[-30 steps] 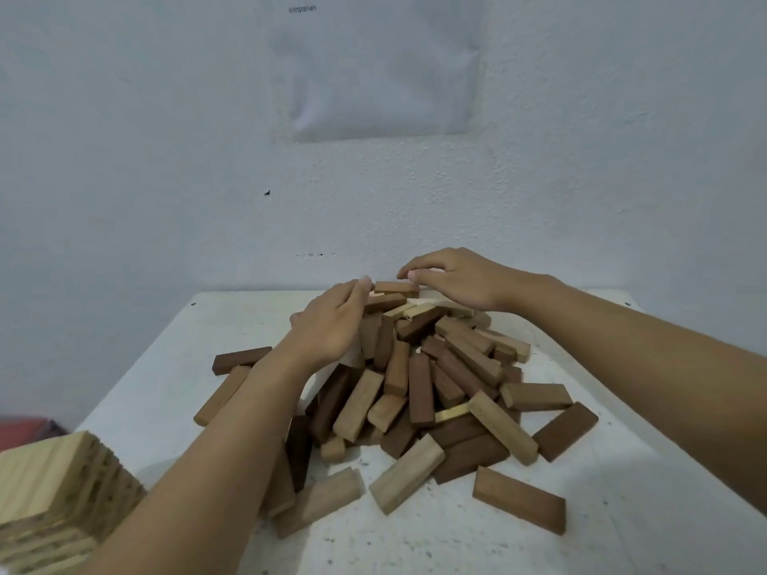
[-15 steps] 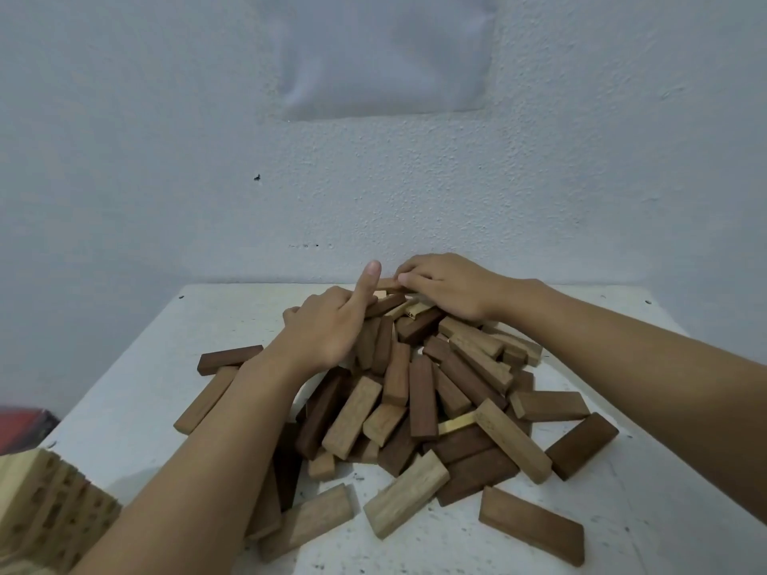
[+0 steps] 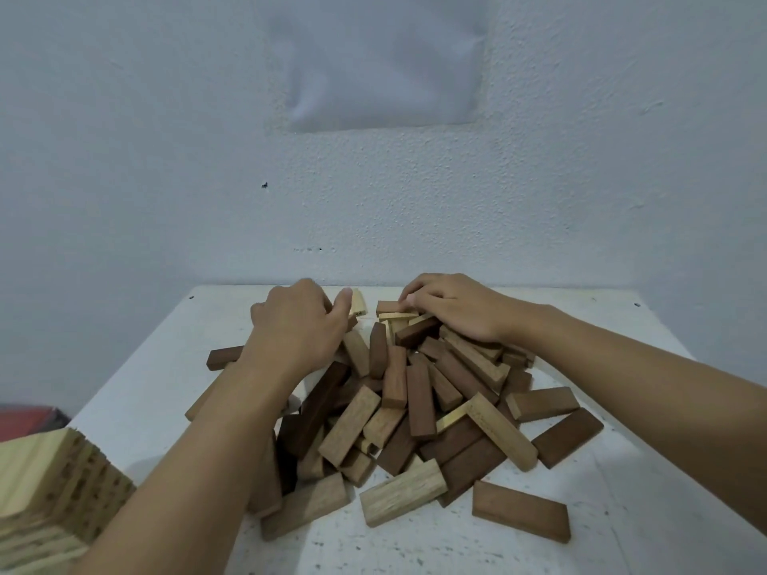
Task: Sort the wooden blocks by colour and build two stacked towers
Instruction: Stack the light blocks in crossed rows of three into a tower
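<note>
Roughly: left hand (image 3: 296, 325) pinches a pale block (image 3: 357, 302) at its thumb — right hand (image 3: 454, 309) curls onto the tan-and-dark block pile (image 3: 419, 404), grip unclear.

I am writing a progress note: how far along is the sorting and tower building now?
Done: one pale tower stands at the near left edge. In hand: the left hand grips a pale block; the right hand touches the top of the pile; its grip is unclear. Left: the mixed pile is mostly unsorted, and no dark tower shows.
</note>
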{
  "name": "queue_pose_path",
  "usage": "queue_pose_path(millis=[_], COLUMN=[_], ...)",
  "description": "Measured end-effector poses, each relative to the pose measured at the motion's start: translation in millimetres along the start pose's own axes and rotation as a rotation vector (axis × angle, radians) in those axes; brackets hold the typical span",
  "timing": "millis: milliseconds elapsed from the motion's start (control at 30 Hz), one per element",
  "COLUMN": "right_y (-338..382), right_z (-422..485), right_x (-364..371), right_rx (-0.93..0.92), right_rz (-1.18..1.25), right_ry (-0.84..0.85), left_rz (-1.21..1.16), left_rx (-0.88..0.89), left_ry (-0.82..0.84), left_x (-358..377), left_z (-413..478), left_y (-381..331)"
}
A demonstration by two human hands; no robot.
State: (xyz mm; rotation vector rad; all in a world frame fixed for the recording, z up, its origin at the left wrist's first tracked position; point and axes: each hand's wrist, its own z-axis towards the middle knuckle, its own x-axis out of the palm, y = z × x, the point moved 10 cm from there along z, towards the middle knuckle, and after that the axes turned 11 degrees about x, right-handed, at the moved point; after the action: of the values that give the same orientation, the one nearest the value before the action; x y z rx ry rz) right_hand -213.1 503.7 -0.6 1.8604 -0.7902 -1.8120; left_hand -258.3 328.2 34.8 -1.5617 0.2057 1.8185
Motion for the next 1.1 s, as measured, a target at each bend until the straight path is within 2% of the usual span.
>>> queue_pose_path(millis=[133, 267, 367, 667, 833, 933, 1100], right_y=[9.9, 19.3, 19.1, 15.9, 24.8, 29.4, 30.0], right_z=[4.5, 11.9, 18.5, 27.8, 25.1, 21.9, 8.9], right_x=[0.5, 2.8, 1.0, 4.5, 9.0, 8.0, -6.0], right_rx=[-0.031, -0.011, 0.040, 0.089, 0.060, 0.036, 0.039], right_rz=[-0.142, -0.326, -0.336, -0.318, -0.342, -0.340, -0.177], right_ry=[-0.012, 0.017, 0.047, 0.076, 0.086, 0.029, -0.077], left_rz=[-0.038, -0.130, -0.085, -0.093, -0.135, -0.187, -0.325], left_rx=[0.016, 0.010, -0.006, -0.062, -0.010, 0.019, 0.110], left_ry=[-0.023, 0.131, 0.198, 0.166, 0.102, -0.018, -0.216], left_x=[7.4, 39.0, 50.4, 37.6, 28.2, 11.5, -26.7], left_z=[15.0, 26.0, 30.3, 31.6, 25.3, 20.4, 2.8], left_y=[-3.8, -7.8, -4.5, 3.2, 2.6, 0.7, -15.7])
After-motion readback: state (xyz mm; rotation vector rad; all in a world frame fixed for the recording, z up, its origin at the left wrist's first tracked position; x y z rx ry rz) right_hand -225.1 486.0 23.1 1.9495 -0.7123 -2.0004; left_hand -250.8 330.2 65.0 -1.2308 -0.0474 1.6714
